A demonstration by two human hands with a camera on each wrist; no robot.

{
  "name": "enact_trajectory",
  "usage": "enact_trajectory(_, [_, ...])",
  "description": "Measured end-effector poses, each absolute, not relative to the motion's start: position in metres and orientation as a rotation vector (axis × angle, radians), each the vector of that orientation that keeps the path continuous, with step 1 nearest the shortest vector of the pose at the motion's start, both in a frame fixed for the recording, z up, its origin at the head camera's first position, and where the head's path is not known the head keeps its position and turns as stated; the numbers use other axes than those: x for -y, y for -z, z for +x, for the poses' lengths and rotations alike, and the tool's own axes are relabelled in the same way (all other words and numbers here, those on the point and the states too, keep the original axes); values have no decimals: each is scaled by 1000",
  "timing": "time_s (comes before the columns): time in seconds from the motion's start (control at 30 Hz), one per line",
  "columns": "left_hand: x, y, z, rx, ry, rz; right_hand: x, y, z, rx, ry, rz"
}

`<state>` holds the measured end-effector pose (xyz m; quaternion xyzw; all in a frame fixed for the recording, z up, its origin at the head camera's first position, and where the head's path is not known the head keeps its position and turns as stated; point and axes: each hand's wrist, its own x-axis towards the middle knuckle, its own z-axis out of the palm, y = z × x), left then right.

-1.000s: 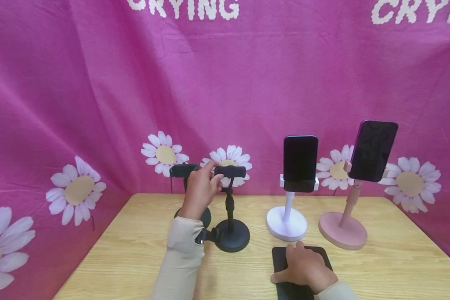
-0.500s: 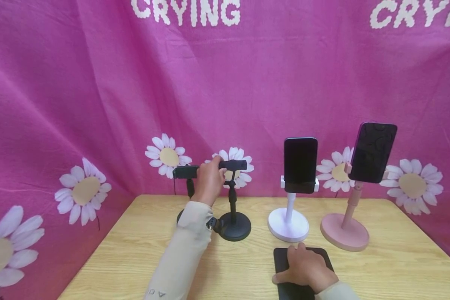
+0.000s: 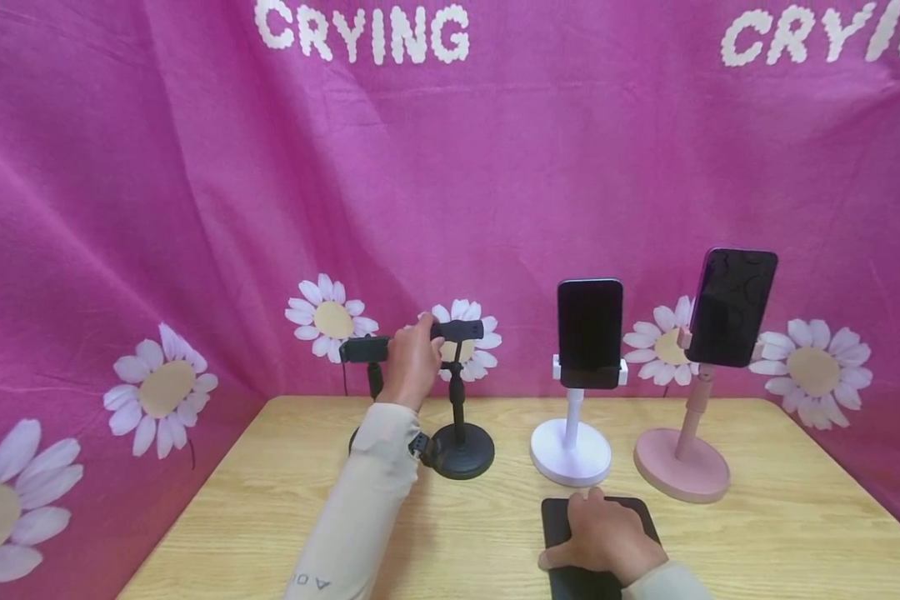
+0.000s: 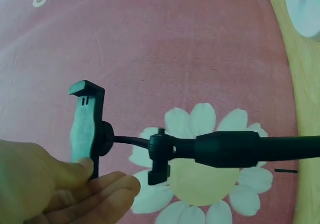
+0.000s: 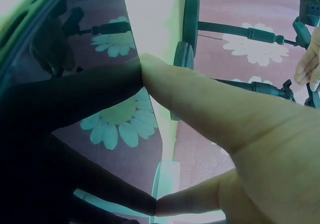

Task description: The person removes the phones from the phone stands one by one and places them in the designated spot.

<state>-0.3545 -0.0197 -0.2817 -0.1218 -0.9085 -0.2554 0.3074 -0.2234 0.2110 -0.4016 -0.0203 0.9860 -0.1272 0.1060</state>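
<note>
My left hand (image 3: 411, 358) pinches the end of a phone clamp (image 4: 85, 129) on a black phone stand (image 3: 457, 400). The clamp holds no phone. In the left wrist view the thumb lies on the clamp's face, fingers behind it. At the front, my right hand (image 3: 607, 542) holds a flat black tablet (image 3: 558, 521) near the table, thumb at its left edge and fingers at its top edge. Its glossy screen (image 5: 115, 73) mirrors the fingers and a stand in the right wrist view. A second black stand, with its clamp (image 3: 365, 348), is partly behind the left wrist.
To the right, a white stand (image 3: 570, 450) holds an upright phone (image 3: 590, 333). Beyond it a pink stand (image 3: 682, 465) carries another phone (image 3: 733, 308), tilted. Behind the wooden table (image 3: 487, 542) hangs a magenta cloth (image 3: 525, 167) with daisies.
My left hand has moved up on the clamp, and the black stand under it has shifted back across the table, away from me. The right hand and tablet have stayed.
</note>
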Motion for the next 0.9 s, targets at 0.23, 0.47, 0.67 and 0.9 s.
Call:
enact_trajectory(0.23, [18, 293, -345, 2333, 703, -325, -220, 395, -223, -2966, 509, -57])
enact_trajectory(0.47, [5, 307, -316, 2083, 940, -411, -238, 360, -228, -3171, 917, 18])
enact_trajectory(0.67, [-30, 318, -295, 2063, 1414, -678, -250, 329, -231, -3051, 1584, 124])
enact_trajectory(0.9, [-71, 329, -290, 2042, 2225, -829, -252, 319, -240, -2534, 2323, 149])
